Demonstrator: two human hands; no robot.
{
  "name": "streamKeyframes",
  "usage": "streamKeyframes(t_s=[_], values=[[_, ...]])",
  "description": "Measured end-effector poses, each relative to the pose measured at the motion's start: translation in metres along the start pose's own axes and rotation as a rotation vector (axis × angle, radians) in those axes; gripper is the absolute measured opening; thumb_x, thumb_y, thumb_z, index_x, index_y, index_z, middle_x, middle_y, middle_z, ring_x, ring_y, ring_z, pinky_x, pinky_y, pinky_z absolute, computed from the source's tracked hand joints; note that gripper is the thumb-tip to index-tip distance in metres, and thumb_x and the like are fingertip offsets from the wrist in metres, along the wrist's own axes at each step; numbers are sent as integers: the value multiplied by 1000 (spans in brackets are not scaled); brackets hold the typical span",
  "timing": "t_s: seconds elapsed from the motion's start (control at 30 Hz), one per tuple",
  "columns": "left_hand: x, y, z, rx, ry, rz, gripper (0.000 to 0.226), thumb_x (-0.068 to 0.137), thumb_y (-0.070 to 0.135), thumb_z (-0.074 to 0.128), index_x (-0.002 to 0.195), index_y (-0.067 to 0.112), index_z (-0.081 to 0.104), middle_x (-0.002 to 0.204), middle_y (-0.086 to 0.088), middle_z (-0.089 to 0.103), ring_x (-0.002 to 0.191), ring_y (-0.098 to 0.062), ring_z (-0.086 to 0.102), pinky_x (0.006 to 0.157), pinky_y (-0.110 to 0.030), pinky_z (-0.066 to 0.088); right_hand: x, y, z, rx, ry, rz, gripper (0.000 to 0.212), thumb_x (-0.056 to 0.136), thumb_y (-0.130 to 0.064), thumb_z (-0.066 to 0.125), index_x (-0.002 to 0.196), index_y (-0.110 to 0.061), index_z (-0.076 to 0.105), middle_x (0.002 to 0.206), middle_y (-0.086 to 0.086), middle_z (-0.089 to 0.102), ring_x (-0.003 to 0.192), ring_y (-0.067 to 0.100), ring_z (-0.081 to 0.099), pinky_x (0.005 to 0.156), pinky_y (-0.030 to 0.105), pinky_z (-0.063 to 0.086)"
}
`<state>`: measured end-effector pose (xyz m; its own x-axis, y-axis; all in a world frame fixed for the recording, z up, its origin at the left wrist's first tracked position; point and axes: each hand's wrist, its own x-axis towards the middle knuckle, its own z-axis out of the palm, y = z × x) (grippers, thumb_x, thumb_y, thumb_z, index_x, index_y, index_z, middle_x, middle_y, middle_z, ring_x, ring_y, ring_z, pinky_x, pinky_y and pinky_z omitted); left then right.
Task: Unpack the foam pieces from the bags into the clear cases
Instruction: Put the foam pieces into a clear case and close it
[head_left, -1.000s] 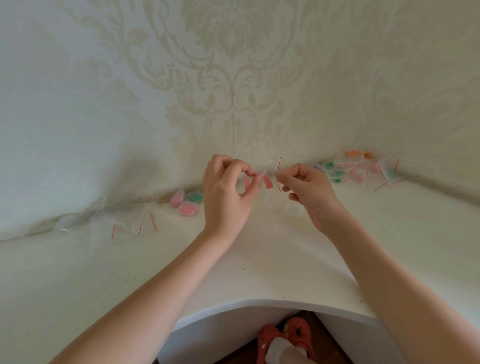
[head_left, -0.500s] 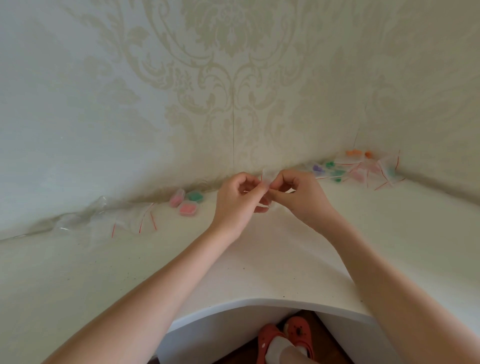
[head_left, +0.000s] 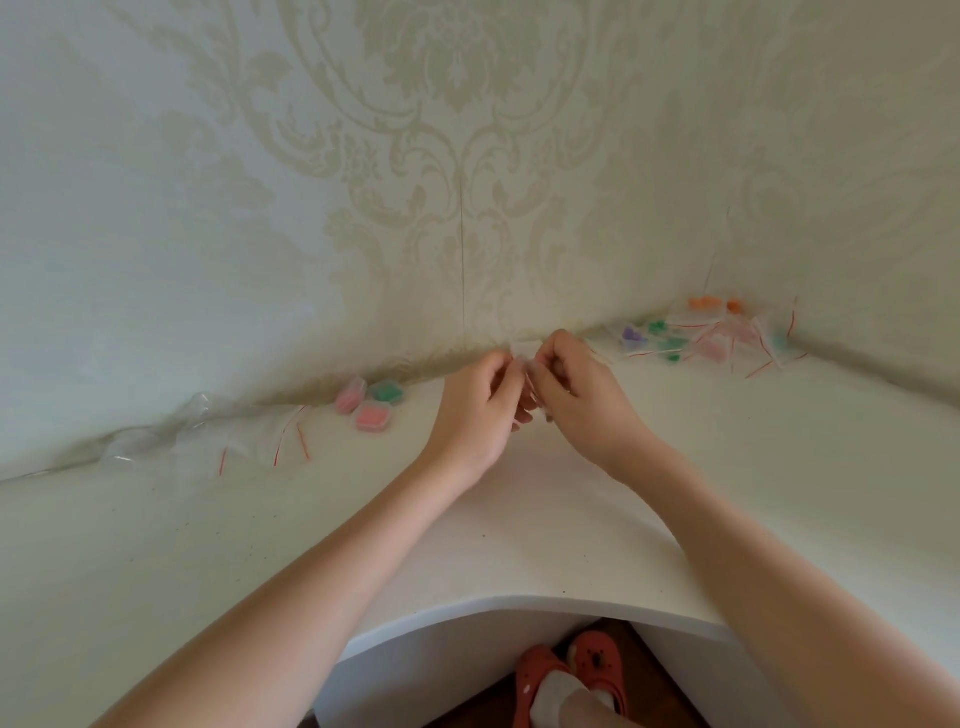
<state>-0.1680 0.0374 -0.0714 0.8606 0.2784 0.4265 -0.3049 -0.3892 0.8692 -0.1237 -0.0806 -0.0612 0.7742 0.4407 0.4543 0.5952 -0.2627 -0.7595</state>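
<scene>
My left hand (head_left: 480, 410) and my right hand (head_left: 576, 397) meet above the white corner desk (head_left: 519, 509), fingertips together. Between them they pinch a small clear bag (head_left: 524, 371); its contents are hidden by the fingers. To the left, by the wall, lie three clear cases with foam inside: two pink (head_left: 372, 417) (head_left: 349, 396) and one green (head_left: 387, 391). At the right back corner sits a pile of small bags (head_left: 711, 335) with red strips, holding purple, green, pink and orange foam pieces.
Emptied clear bags with red strips (head_left: 249, 441) lie along the wall at the left. The desk's front edge curves inward (head_left: 519, 605). Below it are feet in red slippers (head_left: 571, 675) on a brown floor. Patterned walls close off the back.
Both hands dropped lower and drew closer together. The red strip and pink piece, visible between the fingers a second ago, are now hidden by the fingers.
</scene>
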Motion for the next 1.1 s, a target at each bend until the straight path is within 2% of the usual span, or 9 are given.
streamKeyframes(t_s=[0.13, 0.23, 0.4, 0.53, 0.63, 0.8, 0.9, 1.03, 1.1], values=[[-3, -1, 3, 98, -35, 24, 35, 101, 17, 36, 70, 13, 52, 61, 3, 58, 51, -1, 55, 51, -16, 44, -5, -2, 2, -170, -71, -75, 19, 95, -13, 39, 75, -11, 39, 64, -2, 60, 63, 20, 56, 60, 40, 43], [-1, -1, 2, 148, -21, 49, 35, 101, 17, 35, 70, 12, 50, 62, 1, 57, 49, 0, 52, 51, -15, 43, -3, -1, 4, -295, -14, -87, 23, 96, -16, 39, 74, -14, 35, 59, -7, 54, 56, 19, 47, 52, 35, 35], [2, 0, 3, 118, -5, 8, 35, 101, 17, 34, 69, 9, 46, 59, 1, 53, 46, -1, 50, 49, -16, 44, -4, -2, 10, -443, 58, -102, 18, 99, -18, 37, 82, -12, 34, 64, 6, 52, 59, 33, 44, 47, 36, 24], [4, 0, 2, 206, -3, 51, 39, 101, 18, 33, 64, 14, 42, 57, 1, 51, 50, -10, 50, 56, -29, 47, -4, -3, 13, -548, 83, -75, 15, 100, -21, 35, 87, -13, 31, 76, 14, 60, 67, 37, 51, 52, 34, 24], [4, -3, -1, 317, -14, 49, 38, 100, 19, 32, 63, 18, 40, 59, 0, 51, 53, -17, 48, 59, -37, 43, -5, -3, 15, -617, 91, -91, 12, 99, -18, 37, 90, -14, 30, 75, 9, 54, 71, 39, 55, 53, 34, 25], [-2, -5, 0, 473, -34, 103, 32, 98, 19, 35, 68, 11, 42, 68, -12, 56, 62, -28, 53, 60, -41, 41, 1, -3, 8, -650, 231, -101, 11, 93, -11, 41, 91, -14, 30, 66, 7, 46, 59, 33, 41, 47, 34, 24], [0, -4, -2, 453, 25, 98, 37, 101, 25, 31, 68, 12, 43, 62, -9, 54, 60, -28, 54, 61, -44, 43, -1, -3, 6, -669, 314, -262, 14, 90, -9, 48, 84, -13, 35, 65, 3, 45, 54, 30, 41, 40, 28, 23], [2, -8, -6, 424, 115, 143, 35, 100, 26, 35, 73, 10, 49, 59, -9, 54, 56, -28, 53, 55, -43, 41, -1, 0, 9, -649, 205, -384, 16, 78, 2, 59, 89, -10, 59, 99, 6, 55, 80, 25, 55, 40, 29, 40], [2, -8, -6, 409, 137, 169, 32, 100, 25, 38, 74, 10, 51, 56, -4, 51, 53, -26, 50, 52, -40, 36, 1, 1, 10, -647, 173, -386, 19, 74, 3, 62, 83, -13, 67, 113, 6, 57, 89, 23, 56, 44, 26, 37]])
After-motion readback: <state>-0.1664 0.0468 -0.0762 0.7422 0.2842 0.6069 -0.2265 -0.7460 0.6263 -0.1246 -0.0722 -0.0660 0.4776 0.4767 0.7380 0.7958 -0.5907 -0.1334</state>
